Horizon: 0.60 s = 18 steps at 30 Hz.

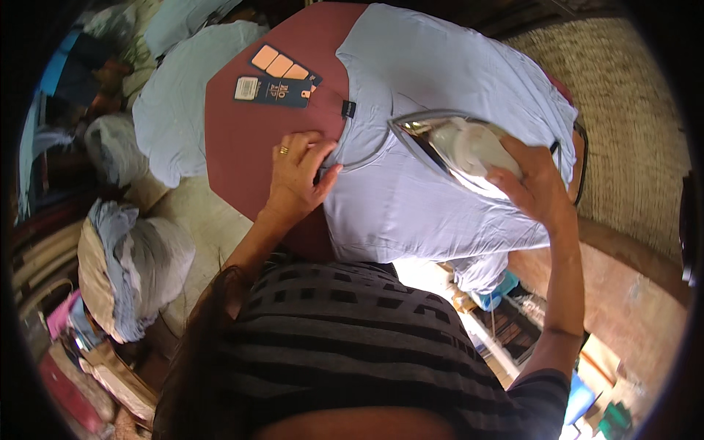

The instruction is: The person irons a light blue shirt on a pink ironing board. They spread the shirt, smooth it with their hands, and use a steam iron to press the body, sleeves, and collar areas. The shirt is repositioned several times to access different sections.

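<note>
A light blue T-shirt (440,66) lies spread over a dark red ironing board (242,158), its neckline toward the left. My right hand (539,183) is closed round the handle of a clothes iron (469,150). The iron rests on the shirt with its pointed tip toward the neckline. My left hand (297,172) has its fingers bent at the neckline's edge, with thumb and forefinger on the cloth. Dark hang tags (275,92) with pale orange patches lie on the board's bare part, next to the neck label (348,108).
Pale blue cloth (172,110) is heaped beyond the board's left end. Below it at left stand wrapped bundles of clothes (139,264). A woven mat surface (623,110) covers the right side. Boxes and odds and ends (506,315) lie below the board at lower right.
</note>
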{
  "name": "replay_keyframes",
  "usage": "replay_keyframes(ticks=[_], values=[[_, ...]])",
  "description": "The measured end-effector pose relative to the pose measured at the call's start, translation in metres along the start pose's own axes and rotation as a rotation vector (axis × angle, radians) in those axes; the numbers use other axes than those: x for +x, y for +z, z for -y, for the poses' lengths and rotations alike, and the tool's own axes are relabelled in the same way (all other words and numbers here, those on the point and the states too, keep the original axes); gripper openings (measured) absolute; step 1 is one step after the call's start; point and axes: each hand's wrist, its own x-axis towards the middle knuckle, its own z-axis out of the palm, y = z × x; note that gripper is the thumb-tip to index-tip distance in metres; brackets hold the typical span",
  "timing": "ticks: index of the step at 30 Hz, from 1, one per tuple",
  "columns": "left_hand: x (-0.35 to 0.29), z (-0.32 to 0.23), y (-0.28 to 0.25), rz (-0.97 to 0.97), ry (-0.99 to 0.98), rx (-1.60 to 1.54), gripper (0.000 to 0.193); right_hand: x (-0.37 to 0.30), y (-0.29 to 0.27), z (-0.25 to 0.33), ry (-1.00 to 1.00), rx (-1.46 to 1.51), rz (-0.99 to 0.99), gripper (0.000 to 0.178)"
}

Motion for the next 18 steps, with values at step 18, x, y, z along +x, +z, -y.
replay_keyframes(ticks=[18], values=[[-0.020,-0.040,0.041,-0.358,-0.433,0.272,0.021,0.138,0.002,-0.043,-0.611,-0.205,0.511,0.035]])
